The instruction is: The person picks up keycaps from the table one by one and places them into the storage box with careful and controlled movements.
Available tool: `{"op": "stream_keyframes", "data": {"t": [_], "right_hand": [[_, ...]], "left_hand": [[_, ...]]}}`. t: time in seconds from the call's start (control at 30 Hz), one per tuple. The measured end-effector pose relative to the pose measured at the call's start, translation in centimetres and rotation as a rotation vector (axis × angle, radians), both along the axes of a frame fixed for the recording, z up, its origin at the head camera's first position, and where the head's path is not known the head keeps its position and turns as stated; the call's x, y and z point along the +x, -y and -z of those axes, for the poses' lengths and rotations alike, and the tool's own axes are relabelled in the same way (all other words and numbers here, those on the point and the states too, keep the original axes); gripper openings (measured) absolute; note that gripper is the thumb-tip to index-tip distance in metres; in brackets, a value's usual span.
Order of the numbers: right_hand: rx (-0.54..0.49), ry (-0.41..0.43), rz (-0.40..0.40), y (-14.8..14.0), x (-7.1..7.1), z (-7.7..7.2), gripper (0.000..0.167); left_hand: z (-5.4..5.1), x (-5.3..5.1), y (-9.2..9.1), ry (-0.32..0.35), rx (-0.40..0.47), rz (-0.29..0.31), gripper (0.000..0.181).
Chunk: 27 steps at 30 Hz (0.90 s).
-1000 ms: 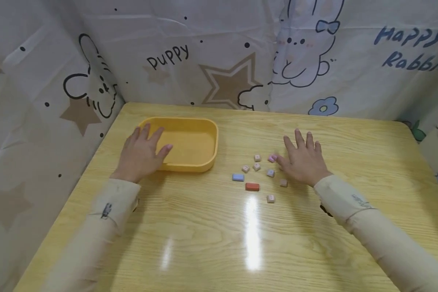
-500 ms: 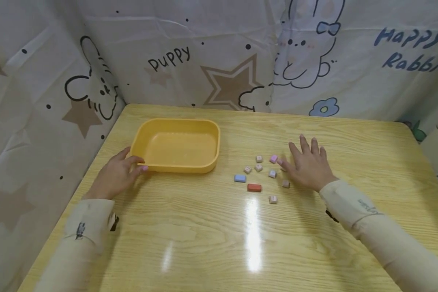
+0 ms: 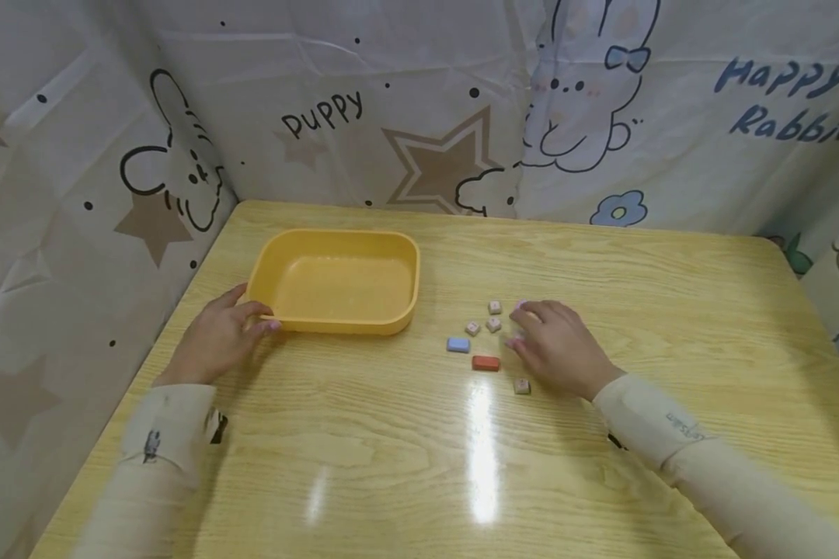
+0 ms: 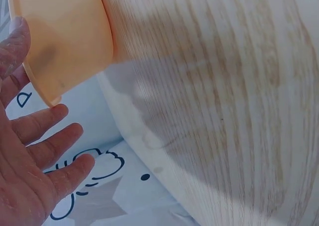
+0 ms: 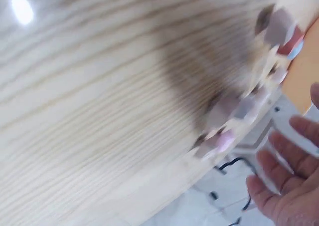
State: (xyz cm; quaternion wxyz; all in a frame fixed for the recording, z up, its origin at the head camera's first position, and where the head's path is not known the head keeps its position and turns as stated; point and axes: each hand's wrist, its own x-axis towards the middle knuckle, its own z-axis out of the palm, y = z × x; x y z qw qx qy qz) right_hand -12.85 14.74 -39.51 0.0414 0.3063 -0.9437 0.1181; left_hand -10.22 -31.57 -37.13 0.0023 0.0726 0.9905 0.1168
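My left hand (image 3: pixel 213 338) holds the near left corner of a yellow tray (image 3: pixel 342 326). In the left wrist view the thumb and forefinger pinch the tray wall (image 4: pixel 70 36), and the other fingers are spread free. Over the small keycaps hovers my right hand (image 3: pixel 559 349), fingers loosely bent. The right wrist view shows its fingertips apart from the blurred keycaps. Beige keycaps (image 3: pixel 493 324) lie left of that hand, one more (image 3: pixel 521 386) nearer me. A blue long keycap (image 3: pixel 457 345) and a red long keycap (image 3: pixel 485 362) lie beside them. A pink keycap (image 3: pixel 520 304) is partly covered by the fingers.
The wooden table (image 3: pixel 363 435) is glossy, with bright reflections at its front. A printed cloth (image 3: pixel 419 101) with cartoon animals hangs behind the table and on the left side.
My left hand moved from over the tray to its near left corner and took hold of the wall. The right hand's spread fingers bent as it shifted left over the keycaps.
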Motion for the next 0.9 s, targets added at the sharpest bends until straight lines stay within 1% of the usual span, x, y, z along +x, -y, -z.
{"op": "stream_keyframes", "data": {"t": [0.07, 0.1, 0.13, 0.2, 0.3, 0.47, 0.7, 0.9], "right_hand": [[-0.012, -0.061, -0.109, 0.8, 0.6, 0.1, 0.029], [-0.016, -0.071, -0.146, 1.2, 0.8, 0.1, 0.026], [-0.012, -0.074, -0.173, 1.5, 1.0, 0.2, 0.022], [0.008, -0.063, -0.198, 2.2, 1.1, 0.2, 0.018], [0.045, -0.025, -0.189, 2.9, 1.1, 0.4, 0.017], [0.112, 0.028, -0.166, 3.4, 1.2, 0.8, 0.016], [0.141, 0.033, -0.156, 3.6, 1.2, 0.9, 0.016], [0.146, 0.026, -0.153, 3.7, 1.1, 0.9, 0.016]], "left_hand": [[0.0, 0.0, 0.0, -0.017, -0.004, 0.004, 0.041], [-0.1, 0.0, 0.0, -0.023, -0.004, 0.005, 0.040], [-0.1, -0.1, 0.1, -0.032, -0.009, 0.010, 0.040], [-0.1, -0.1, 0.1, -0.041, -0.016, 0.018, 0.039], [-0.2, -0.1, 0.2, -0.032, -0.021, 0.028, 0.039], [-0.3, -0.2, 0.2, 0.014, -0.027, 0.028, 0.039], [-0.5, -0.4, 0.1, 0.035, -0.045, -0.001, 0.040], [-0.5, -0.5, 0.1, 0.025, -0.049, 0.003, 0.038]]}}
